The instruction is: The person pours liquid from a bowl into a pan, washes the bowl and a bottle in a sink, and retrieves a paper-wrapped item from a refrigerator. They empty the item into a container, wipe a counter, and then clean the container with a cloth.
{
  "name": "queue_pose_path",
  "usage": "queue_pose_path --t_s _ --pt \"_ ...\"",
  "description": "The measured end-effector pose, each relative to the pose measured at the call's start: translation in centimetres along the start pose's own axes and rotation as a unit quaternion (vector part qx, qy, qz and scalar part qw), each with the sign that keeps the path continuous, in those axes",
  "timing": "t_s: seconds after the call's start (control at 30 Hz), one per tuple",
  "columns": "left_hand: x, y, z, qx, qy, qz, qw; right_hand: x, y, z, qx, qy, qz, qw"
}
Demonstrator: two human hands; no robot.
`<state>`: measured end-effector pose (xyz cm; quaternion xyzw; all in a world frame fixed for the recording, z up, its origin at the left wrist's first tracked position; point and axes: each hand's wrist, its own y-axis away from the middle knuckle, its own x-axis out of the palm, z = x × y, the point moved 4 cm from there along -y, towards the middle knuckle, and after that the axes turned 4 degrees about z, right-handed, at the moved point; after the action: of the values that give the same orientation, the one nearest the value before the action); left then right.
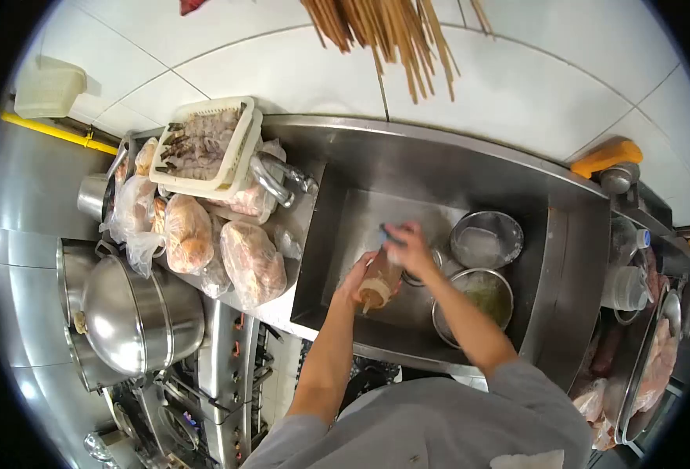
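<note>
My left hand (351,283) is wrapped round a squeeze bottle (379,278) with brown stains, tilted so that its nozzle points down towards me. At the far end of the bottle my right hand (412,248) is closed on a small dark bluish object (389,234), pressed close against the bottle; I cannot tell its kind. Both hands are over the steel sink (364,211). Right of them in the basin stand a round metal bowl (464,248) and a second bowl (482,297) with greenish liquid. A smaller metal container (437,258) is partly hidden behind my right arm.
On the left ledge are a white basket (224,187) of shrimp and several bags of raw meat (253,266). Large steel pots (138,313) stand further left. Wooden sticks (376,31) lie beyond the sink. An orange-handled tool (607,159) and trays of meat (657,367) are at right.
</note>
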<state>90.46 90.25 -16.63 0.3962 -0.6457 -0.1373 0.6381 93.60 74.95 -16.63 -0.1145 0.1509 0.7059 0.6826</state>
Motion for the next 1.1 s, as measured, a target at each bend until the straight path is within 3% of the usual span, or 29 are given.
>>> queue_pose_path --t_s 0.03,0.1,0.17,0.23,0.3,0.33,0.43,0.47,0.57,0.6,0.67,0.7,0.73,0.8,0.87,0.97,1.03,1.1 --pt "0.1 0.0 0.2 -0.011 0.001 0.014 1.000 0.3 0.5 0.0 0.018 0.017 -0.008 1.000" --pt "-0.5 -0.3 -0.5 0.038 -0.041 -0.054 0.997 0.9 -1.3 1.0 0.031 0.052 -0.033 0.998" --pt "-1.8 -0.5 -0.2 0.067 -0.017 -0.081 0.994 1.0 2.3 5.9 -0.074 0.033 -0.015 0.997" --pt "-3.3 -1.7 -0.1 0.078 0.033 -0.067 0.994 1.3 2.5 4.8 -0.104 -0.018 -0.003 0.994" --pt "-3.1 -2.1 -0.6 0.085 0.024 -0.067 0.994 1.9 -1.6 -1.8 -0.036 0.030 -0.065 0.997" --pt "-2.7 -2.2 -0.7 0.087 0.006 -0.071 0.994 1.7 -3.7 -4.2 0.106 0.058 -0.035 0.992" --pt "-2.1 -2.0 -0.9 0.079 0.031 -0.015 0.996 0.6 -4.6 -2.6 -0.003 0.198 -0.133 0.971" --pt "-1.5 -1.8 -0.7 0.090 0.046 -0.018 0.995 -0.1 -3.0 0.4 -0.047 0.124 -0.068 0.989" --pt "-5.0 -4.9 1.2 0.111 0.061 -0.033 0.991 -0.9 3.6 7.6 -0.132 -0.013 -0.073 0.988" --pt "-6.1 -6.2 1.5 0.118 0.057 -0.037 0.991 -1.5 3.4 6.7 -0.104 0.037 -0.091 0.990" --pt "-0.6 -3.2 0.5 0.100 0.035 -0.030 0.994 -1.9 2.9 4.1 -0.041 0.128 -0.129 0.982" --pt "1.2 -1.6 0.1 0.092 0.023 -0.031 0.995 -3.3 3.2 2.2 0.054 0.103 -0.111 0.987" --pt "-0.8 -3.2 0.2 0.055 0.080 0.087 0.991 -6.3 4.7 3.3 0.039 0.040 -0.153 0.987" --pt "-1.0 -2.9 0.5 0.047 0.109 0.059 0.991 -11.8 10.7 5.0 0.057 0.168 -0.156 0.972" --pt "-0.2 -2.6 -0.1 0.044 0.114 0.051 0.991 -14.4 15.8 2.6 0.103 0.285 -0.105 0.947" --pt "0.2 -1.6 -0.3 0.021 0.089 0.060 0.994 -13.0 18.9 -0.9 0.219 0.423 0.033 0.878" --pt "-0.3 -1.5 -0.5 0.013 0.091 0.081 0.993 -11.8 18.0 -8.8 0.269 0.397 0.106 0.871" --pt "-0.7 -1.5 0.1 -0.002 0.117 0.065 0.991 -11.5 18.8 -12.1 0.324 0.358 0.181 0.857"
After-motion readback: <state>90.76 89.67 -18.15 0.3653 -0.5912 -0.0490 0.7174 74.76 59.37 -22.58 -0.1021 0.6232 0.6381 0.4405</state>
